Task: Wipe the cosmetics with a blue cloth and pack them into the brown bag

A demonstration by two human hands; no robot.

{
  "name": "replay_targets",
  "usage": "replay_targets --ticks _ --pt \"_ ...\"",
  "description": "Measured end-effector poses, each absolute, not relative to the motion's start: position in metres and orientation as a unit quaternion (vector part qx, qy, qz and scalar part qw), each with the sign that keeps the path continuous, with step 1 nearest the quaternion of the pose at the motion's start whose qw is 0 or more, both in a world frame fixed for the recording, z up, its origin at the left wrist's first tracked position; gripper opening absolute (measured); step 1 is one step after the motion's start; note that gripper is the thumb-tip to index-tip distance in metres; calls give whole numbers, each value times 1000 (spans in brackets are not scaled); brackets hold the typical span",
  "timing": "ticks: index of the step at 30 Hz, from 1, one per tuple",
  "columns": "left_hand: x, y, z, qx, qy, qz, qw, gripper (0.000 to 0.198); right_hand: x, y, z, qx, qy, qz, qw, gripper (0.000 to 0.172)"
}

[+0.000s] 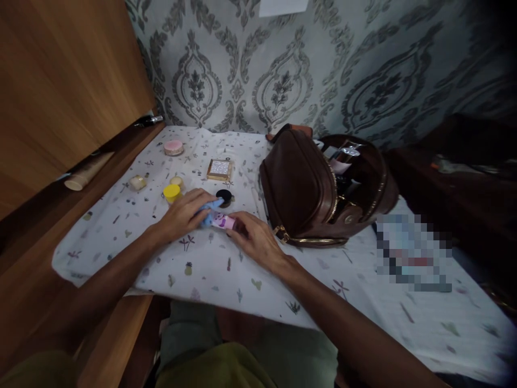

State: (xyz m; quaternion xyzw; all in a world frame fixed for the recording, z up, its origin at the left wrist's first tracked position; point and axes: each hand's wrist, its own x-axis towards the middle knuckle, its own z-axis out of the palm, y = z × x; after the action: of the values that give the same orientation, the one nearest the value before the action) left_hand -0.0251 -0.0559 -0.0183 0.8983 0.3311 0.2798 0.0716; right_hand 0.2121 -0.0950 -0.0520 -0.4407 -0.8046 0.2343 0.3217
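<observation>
On the cloth (210, 269), near its front edge, both hands hold one small tube (221, 220). The left hand (183, 214) is curled over the blue end, with the fingers bent and closed on it. The right hand (256, 240) grips the pink end with nearly closed fingers, palm turned down. The tube lies almost flat between the two hands. Just behind it stands a black jar (223, 196), and a yellow jar (172, 192) is just beside the left hand. A gold compact (220, 168) lies farther back. The brown bag (307, 188), unzipped, stands near the right hand but apart from it.
</observation>
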Motion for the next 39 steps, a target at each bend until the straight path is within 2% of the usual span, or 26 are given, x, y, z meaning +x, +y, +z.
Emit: replay_targets --ticks 3,6,8,11,14,18,24,27,33,36,39 --pt "-12 -67 -20 928 251 272 46 30 213 -94 -49 -449 -787 263 331 18" --pt "-4 -73 -24 942 232 240 -39 30 213 -94 -45 -452 -767 302 339 14" --pt "-4 -72 -26 940 246 222 -84 30 214 -93 -43 -456 -751 325 350 16" --pt "-13 -63 -25 937 266 207 -93 31 215 -91 -41 -473 -722 352 362 24" --pt "-26 -52 -22 930 297 210 -56 34 217 -88 -42 -489 -679 399 376 29" --pt "-37 -46 -18 913 329 236 50 35 218 -86 -44 -487 -627 470 386 30" --pt "-37 -47 -16 879 348 279 169 29 216 -89 -44 -412 -624 516 417 40" --pt "-34 -47 -18 874 359 293 144 27 215 -90 -43 -408 -640 501 416 38" --pt "-9 -61 -24 881 308 356 -34 29 217 -89 -43 -444 -695 400 400 30" --pt "7 -68 -28 910 241 335 -49 33 218 -87 -45 -446 -714 335 423 23" --pt "8 -65 -34 924 242 294 -45 35 218 -85 -48 -457 -714 309 431 21"
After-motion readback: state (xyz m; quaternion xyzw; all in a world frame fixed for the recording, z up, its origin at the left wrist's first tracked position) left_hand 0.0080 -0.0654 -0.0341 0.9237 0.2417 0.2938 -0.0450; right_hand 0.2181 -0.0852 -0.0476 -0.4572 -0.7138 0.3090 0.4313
